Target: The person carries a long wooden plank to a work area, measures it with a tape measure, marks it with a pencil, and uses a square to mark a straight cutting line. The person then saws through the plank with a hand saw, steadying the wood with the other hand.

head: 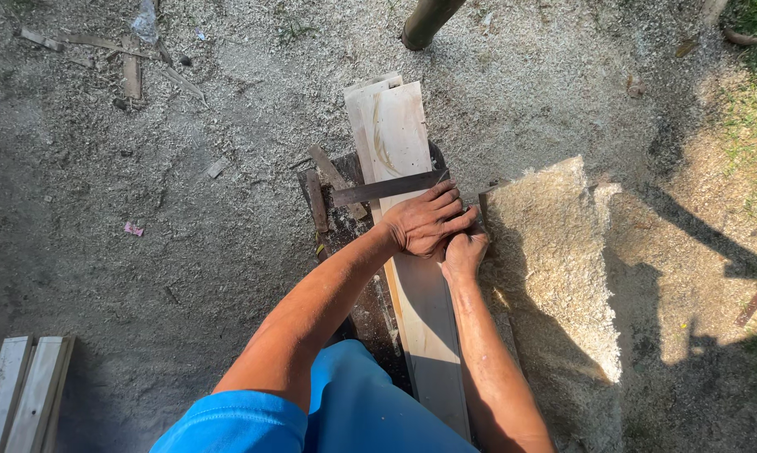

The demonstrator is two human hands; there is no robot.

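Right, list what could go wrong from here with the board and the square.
1. The left hand alone pins the metal square across the pale board; if it slips, the line may come out crooked.
2. The board rests on a dark, narrow support over ground covered in sawdust, so it might rock or slide.
3. The right hand works tight against the left, partly hidden; fingers could get nicked.

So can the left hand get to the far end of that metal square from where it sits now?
Probably yes. The left hand already rests by the metal square on the plank, and nothing lies over the blade toward its far end.
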